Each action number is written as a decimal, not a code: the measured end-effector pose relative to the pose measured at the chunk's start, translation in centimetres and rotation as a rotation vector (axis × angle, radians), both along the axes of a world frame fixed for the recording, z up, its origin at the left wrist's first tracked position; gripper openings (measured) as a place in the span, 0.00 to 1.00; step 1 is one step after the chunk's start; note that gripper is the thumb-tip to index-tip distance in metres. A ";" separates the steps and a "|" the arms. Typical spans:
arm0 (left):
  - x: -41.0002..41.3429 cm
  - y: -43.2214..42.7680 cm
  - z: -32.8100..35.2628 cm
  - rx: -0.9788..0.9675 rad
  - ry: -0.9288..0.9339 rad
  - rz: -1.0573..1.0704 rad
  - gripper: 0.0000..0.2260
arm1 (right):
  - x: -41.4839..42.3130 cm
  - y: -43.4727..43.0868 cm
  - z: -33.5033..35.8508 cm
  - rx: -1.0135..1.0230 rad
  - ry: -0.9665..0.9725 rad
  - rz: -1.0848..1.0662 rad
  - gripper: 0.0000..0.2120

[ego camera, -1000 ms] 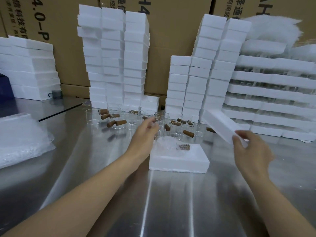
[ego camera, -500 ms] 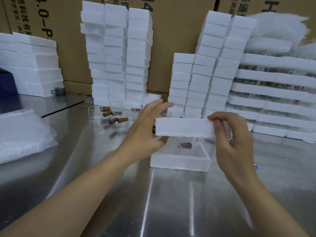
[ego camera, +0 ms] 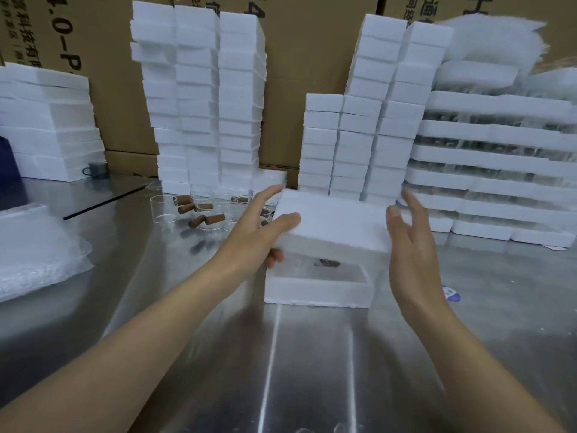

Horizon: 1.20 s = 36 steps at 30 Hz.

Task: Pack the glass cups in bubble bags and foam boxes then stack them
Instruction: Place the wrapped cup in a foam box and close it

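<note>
Now: left hand (ego camera: pixel 259 226) pinches lid (ego camera: pixel 334 226), thumb above, fingers (ego camera: pixel 274 259) under; right hand (ego camera: pixel 412 245) open, beside edge. Square lid over box (ego camera: pixel 318 290) below fingers, press evenly.

The room is bright, and light from above makes long shiny white stripes on the metal table (ego camera: pixel 271 354). The white foam stacks (ego camera: pixel 199 98) glow so much that their edges are hard to see, and small dark shadows lie by the corks (ego camera: pixel 206 220). The picture bends at its sides, and the right hand (ego camera: pixel 412 254) and the foam lid (ego camera: pixel 331 223) look a bit blurry.
</note>
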<state>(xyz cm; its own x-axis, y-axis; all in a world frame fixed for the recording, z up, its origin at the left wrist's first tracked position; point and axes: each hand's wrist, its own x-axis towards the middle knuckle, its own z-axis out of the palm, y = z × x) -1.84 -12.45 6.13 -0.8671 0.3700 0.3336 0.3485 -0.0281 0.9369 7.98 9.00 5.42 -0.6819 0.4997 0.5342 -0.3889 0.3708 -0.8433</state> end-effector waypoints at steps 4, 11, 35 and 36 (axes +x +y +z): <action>-0.8 0.0 -1.0 -0.134 -0.068 0.066 0.21 | -0.8 0.7 -1.2 -0.131 -0.168 0.073 0.33; -1.6 -0.7 -1.8 -0.395 -0.072 0.080 0.24 | -1.6 1.1 -2.4 -0.010 -0.327 0.127 0.11; -2.0 -2.3 -1.8 -0.391 -0.329 -0.096 0.16 | -2.2 2.1 -3.9 0.021 -0.326 0.215 0.13; -2.1 -2.3 -1.8 -0.382 -0.335 -0.095 0.15 | -2.2 2.2 -3.8 0.014 -0.331 0.220 0.12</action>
